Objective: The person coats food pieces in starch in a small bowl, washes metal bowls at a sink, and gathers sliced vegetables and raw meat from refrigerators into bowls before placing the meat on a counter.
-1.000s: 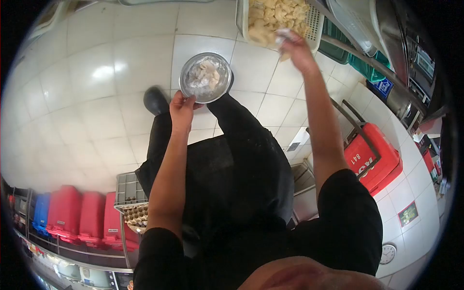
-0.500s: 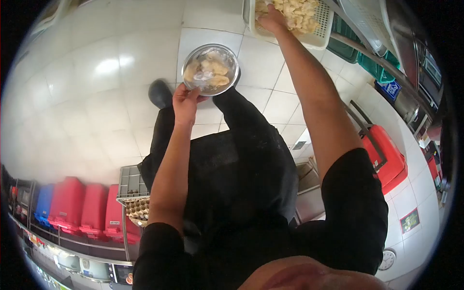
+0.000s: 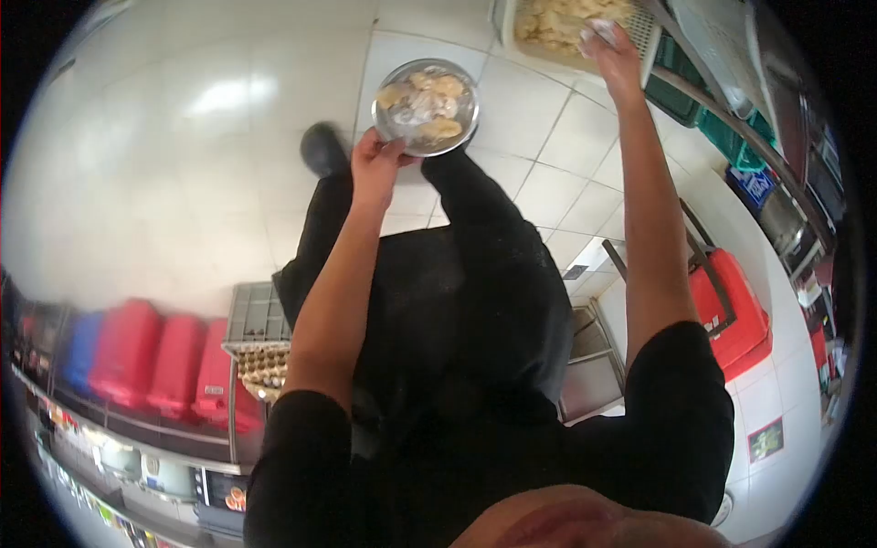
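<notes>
My left hand (image 3: 377,166) grips the near rim of a round metal bowl (image 3: 472,108), thumb over the edge. Inside the bowl lie several pale yellow pieces (image 3: 442,129) with white powder on and around them. Up at the top right, my right hand (image 3: 614,57) is over the near right part of a cream perforated basket (image 3: 650,38). Its fingers are bent together and look white with powder; whether anything is between them is hard to make out. More pale yellow pieces (image 3: 559,23) fill the basket.
Green crates (image 3: 674,89) and a metal rail run beside the basket at right. A red box (image 3: 728,310) stands lower right. At lower left are a grey crate (image 3: 257,314), egg trays (image 3: 264,365) and red bins (image 3: 127,356). A dark boot (image 3: 323,149) is on the tiled floor.
My right hand has moved right, from the basket's left part to its near right edge. The bowl and my left hand sit slightly higher and further right in view, as the whole view has shifted.
</notes>
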Tool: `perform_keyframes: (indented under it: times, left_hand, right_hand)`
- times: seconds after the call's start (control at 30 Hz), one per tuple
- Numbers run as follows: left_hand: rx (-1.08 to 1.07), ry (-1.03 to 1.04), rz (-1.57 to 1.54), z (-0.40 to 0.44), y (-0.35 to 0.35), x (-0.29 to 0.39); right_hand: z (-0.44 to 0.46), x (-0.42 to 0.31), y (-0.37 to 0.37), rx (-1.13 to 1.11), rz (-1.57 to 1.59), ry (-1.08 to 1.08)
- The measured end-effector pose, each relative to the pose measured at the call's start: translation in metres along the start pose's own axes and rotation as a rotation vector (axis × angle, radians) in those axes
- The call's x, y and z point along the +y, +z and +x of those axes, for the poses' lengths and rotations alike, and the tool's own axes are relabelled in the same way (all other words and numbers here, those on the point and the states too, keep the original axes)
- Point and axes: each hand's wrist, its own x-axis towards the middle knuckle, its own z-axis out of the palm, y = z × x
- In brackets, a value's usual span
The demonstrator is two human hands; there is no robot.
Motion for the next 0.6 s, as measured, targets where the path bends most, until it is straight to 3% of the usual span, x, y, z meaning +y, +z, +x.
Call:
perform_keyframes:
  times: [0.07,0.13,0.17,0.2,0.23,0.27,0.5,0.57,0.6]
  left_hand:
    - [0.031,-0.04,0.048,-0.003,0.0,0.006]
    - [0.032,-0.07,0.036,-0.004,0.002,0.007]
    - [0.036,-0.081,0.041,-0.006,0.002,0.008]
    - [0.037,-0.093,0.047,-0.008,0.003,0.008]
    - [0.039,-0.087,0.045,-0.01,0.004,0.01]
    - [0.041,-0.082,0.042,-0.013,0.005,0.011]
    - [0.0,-0.052,0.115,-0.056,0.017,0.048]
    - [-0.017,-0.057,0.118,-0.08,0.03,0.069]
    - [-0.033,-0.057,0.124,-0.091,0.04,0.082]
  right_hand:
    - [-0.048,-0.026,0.014,-0.069,-0.005,-0.026]
    - [-0.09,-0.02,0.042,-0.132,-0.015,-0.312]
    - [-0.118,-0.034,0.06,-0.127,-0.104,-0.237]
    - [-0.14,-0.043,0.072,-0.171,-0.325,-0.432]
    - [-0.16,-0.07,0.083,-0.349,-0.202,-0.191]
    - [-0.169,-0.052,0.088,-0.358,-0.263,-0.255]
    - [-0.231,-0.056,0.02,-0.133,-0.112,0.075]
    - [-0.259,-0.065,-0.018,-0.113,-0.254,0.19]
    - [-0.281,-0.046,-0.038,-0.051,-0.081,0.26]
